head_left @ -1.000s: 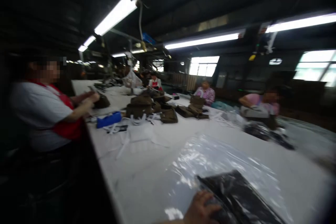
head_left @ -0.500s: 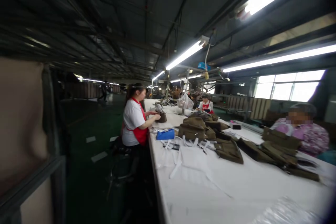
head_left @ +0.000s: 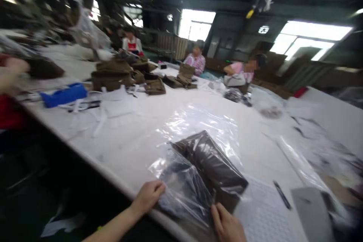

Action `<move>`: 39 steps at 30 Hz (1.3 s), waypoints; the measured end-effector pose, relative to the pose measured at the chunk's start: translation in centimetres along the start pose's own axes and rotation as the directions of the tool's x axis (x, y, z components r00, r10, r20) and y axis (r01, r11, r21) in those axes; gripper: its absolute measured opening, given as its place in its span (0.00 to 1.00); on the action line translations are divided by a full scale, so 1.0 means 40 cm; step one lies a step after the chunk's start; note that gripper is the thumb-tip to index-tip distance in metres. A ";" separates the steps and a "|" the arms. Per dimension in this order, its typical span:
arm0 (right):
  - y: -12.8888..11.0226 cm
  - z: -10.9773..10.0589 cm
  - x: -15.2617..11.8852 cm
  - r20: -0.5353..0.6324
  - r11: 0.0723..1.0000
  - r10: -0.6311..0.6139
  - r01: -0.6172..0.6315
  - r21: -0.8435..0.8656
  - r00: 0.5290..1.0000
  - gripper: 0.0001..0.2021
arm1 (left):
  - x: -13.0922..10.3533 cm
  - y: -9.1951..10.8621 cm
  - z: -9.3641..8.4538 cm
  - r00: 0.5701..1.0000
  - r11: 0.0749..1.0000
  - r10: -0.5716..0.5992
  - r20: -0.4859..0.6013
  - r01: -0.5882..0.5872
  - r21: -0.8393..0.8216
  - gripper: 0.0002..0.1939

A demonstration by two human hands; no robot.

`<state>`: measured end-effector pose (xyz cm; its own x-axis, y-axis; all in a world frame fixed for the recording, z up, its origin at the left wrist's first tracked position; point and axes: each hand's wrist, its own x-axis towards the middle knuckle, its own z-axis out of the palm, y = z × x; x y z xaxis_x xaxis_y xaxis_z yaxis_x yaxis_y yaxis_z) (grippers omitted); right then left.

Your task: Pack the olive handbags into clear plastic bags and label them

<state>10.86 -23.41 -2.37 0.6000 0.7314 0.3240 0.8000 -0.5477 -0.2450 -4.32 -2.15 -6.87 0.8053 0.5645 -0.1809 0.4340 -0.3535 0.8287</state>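
Observation:
A clear plastic bag (head_left: 184,177) lies on the near edge of the white table, with a folded dark brown fabric item (head_left: 215,162) inside or under its film. At the bag's near left edge my left hand (head_left: 149,195) is closed, thumb and fingers pinching the film. My right hand (head_left: 228,224) is closed at the bag's near right edge, fingertips on the film beside the brown item. Another sheet of clear plastic (head_left: 201,117) spreads out behind it. A printed sheet of paper (head_left: 263,210) lies to the right of my right hand.
A dark pen (head_left: 282,195) and a grey flat piece (head_left: 310,211) lie at the right. Brown bags (head_left: 113,73), white straps (head_left: 100,117) and a blue tape dispenser (head_left: 64,94) sit at the left. Several co-workers sit around the table; one person's arm (head_left: 11,72) shows far left.
My view has swung right and down. Both my hands and the plastic bag with the brown item have come into sight; the co-worker on the left is now mostly cut off.

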 end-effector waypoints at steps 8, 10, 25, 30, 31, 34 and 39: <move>-0.062 -0.060 0.094 0.061 0.997 -0.015 0.019 -0.070 0.998 0.03 | 0.012 -0.019 -0.016 0.997 0.995 -0.063 0.055 0.067 -0.077 0.21; -0.068 -0.048 0.123 0.083 0.996 -0.051 0.057 -0.071 0.995 0.07 | 0.008 -0.021 -0.024 0.997 0.993 -0.056 0.061 0.062 -0.101 0.21; -0.064 -0.006 0.191 0.192 0.991 0.122 -0.108 -0.082 0.974 0.06 | 0.161 0.060 0.089 0.666 0.591 0.737 -0.119 -0.548 0.592 0.27; -0.067 0.003 0.232 0.127 0.958 -0.263 0.275 -0.086 0.956 0.17 | 0.195 0.013 0.120 0.679 0.565 0.728 -0.090 -0.521 0.640 0.31; -0.060 0.012 0.246 0.133 0.943 -0.310 0.322 -0.084 0.941 0.19 | 0.194 0.012 0.116 0.674 0.552 0.734 -0.084 -0.520 0.652 0.32; -0.032 0.046 0.284 0.166 0.943 -0.309 0.324 -0.073 0.936 0.21 | 0.193 0.020 0.109 0.661 0.537 0.739 -0.126 -0.467 0.702 0.34; -0.015 0.040 0.289 0.112 0.954 -0.300 0.300 0.016 0.947 0.22 | 0.204 0.028 0.115 0.592 0.392 0.805 -0.027 -0.498 0.773 0.33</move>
<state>17.31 -13.97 0.04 0.3281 0.9029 0.2778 0.9431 -0.2962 -0.1514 4.61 -1.38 -9.86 0.8154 0.0699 0.5747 0.0814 -0.9967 0.0058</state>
